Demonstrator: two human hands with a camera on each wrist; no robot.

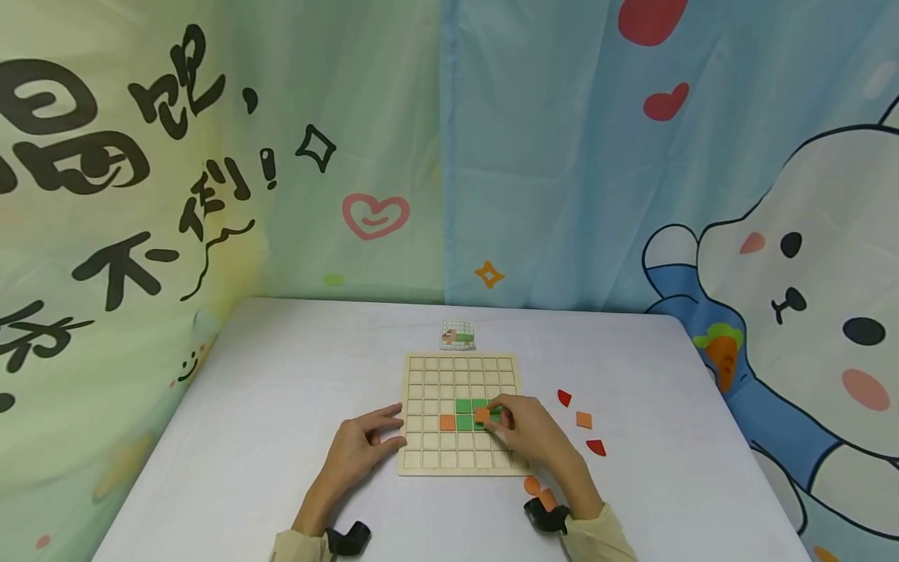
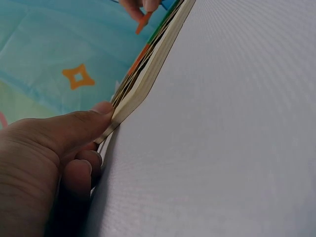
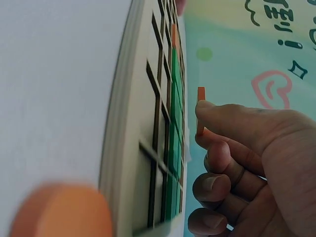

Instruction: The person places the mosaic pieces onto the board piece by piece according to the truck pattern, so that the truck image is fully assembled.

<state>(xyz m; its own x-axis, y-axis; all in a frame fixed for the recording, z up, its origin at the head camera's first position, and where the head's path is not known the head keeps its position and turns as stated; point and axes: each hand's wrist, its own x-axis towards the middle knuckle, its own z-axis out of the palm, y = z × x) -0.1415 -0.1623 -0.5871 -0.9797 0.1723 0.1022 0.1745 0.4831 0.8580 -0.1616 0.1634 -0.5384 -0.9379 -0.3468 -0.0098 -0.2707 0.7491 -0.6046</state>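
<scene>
A square wooden grid board (image 1: 428, 462) lies on the table. My left hand (image 1: 358, 446) rests at its left edge, thumb and fingertips touching the rim; in the left wrist view the thumb (image 2: 79, 126) lies by the board's corner. Over the grid, my right hand (image 1: 528, 425) pinches an orange square tile (image 1: 481, 415) between thumb and finger. The right wrist view shows that tile (image 3: 201, 111) edge-on, raised off the board. Several green tiles (image 1: 463, 422) and one orange tile (image 1: 447, 423) sit in the grid; the right hand partly hides some green ones.
Right of the board lie two red curved pieces (image 1: 596, 447) and an orange square (image 1: 584, 420). An orange round piece (image 1: 532, 485) and another orange piece (image 1: 548, 499) lie near the right wrist. Behind the board is a small pattern card (image 1: 458, 336). Printed curtains (image 1: 534, 195) hang behind the table.
</scene>
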